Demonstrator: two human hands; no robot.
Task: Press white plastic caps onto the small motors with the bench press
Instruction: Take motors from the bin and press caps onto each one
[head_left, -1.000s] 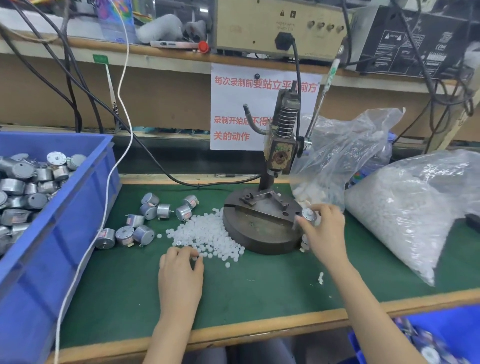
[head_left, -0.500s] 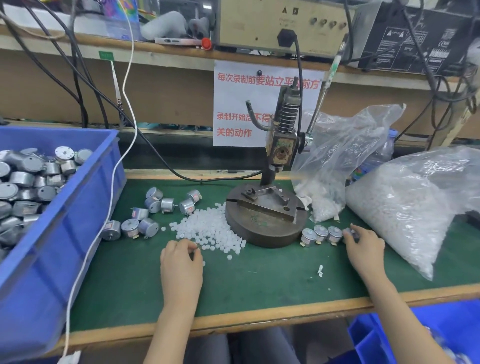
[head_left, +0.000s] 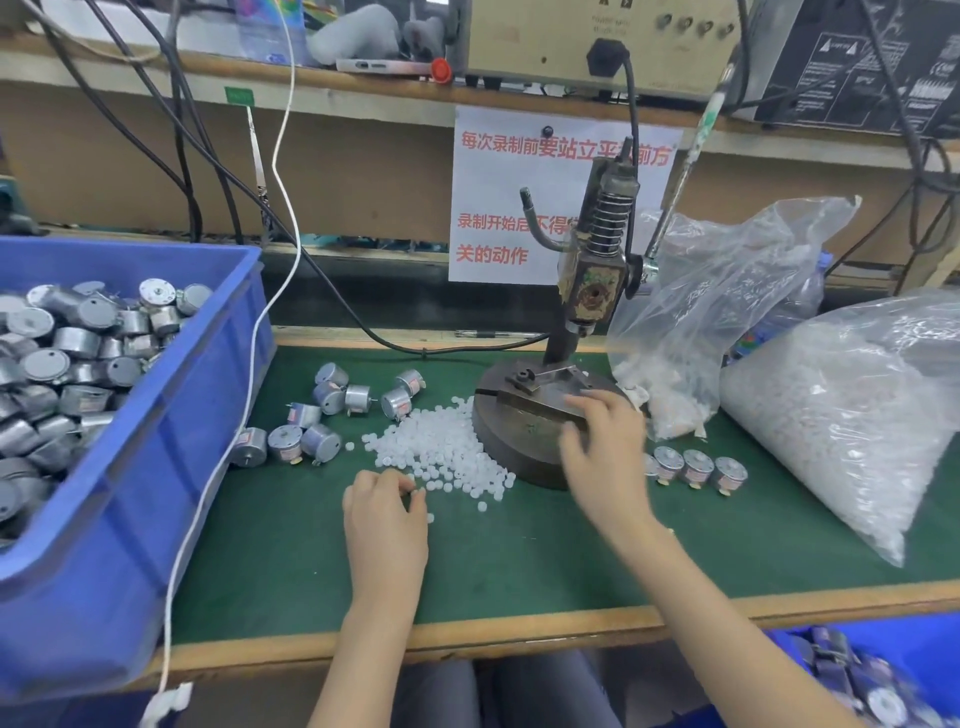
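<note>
The bench press (head_left: 592, 280) stands on a round metal base (head_left: 519, 431), with nothing under its ram. My left hand (head_left: 387, 514) rests on the green mat at the near edge of the loose pile of white caps (head_left: 441, 447), its curled fingertips pinching a cap. My right hand (head_left: 602, 447) is blurred over the front of the base, fingers loosely spread and holding nothing. A short row of motors (head_left: 696, 467) stands just right of the base. Several bare motors (head_left: 332, 410) lie left of the cap pile.
A blue bin (head_left: 223, 364) full of motors fills the left side. Two clear bags of white caps stand at the right, a big one (head_left: 857, 405) and a smaller one (head_left: 711, 291) behind the press. A white cable (head_left: 260, 332) hangs over the bin's corner. Another blue bin (head_left: 883, 675) sits below the bench.
My right hand carried a motor from the base to the row on the right, let it go, and swung back left over the base. My left hand stayed at the cap pile.
</note>
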